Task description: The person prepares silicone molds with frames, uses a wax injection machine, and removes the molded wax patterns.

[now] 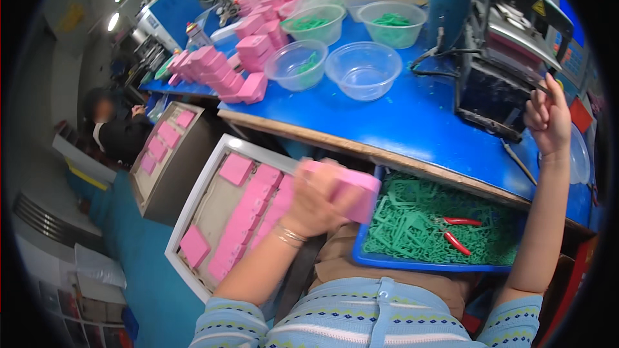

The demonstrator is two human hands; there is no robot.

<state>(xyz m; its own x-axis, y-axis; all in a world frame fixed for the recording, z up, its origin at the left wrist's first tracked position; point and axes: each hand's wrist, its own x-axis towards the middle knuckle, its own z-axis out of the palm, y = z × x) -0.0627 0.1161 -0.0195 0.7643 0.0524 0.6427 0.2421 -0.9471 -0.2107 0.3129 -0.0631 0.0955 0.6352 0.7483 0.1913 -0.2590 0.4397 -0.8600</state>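
Note:
My left hand (316,200) is closed over a pink rectangular block (358,190), raised between the white-framed tray (222,148) and the blue bin (377,261). Its fingers lie across the top, slightly blurred. More pink blocks (235,219) stand in rows inside the tray. At the right, my right hand (549,116) is lifted to the front of a dark press-like machine (496,84). Its fingers curl around a dark lever (532,80), with the index finger pointing up. Part of the lever is hidden by the fingers.
Green plastic scraps (412,219) and red-handled cutters (461,222) lie in the bin. On the blue table (387,129) stand several clear bowls (363,71), some with green pieces, and stacked pink blocks (209,67). Another person (119,132) sits at the far left.

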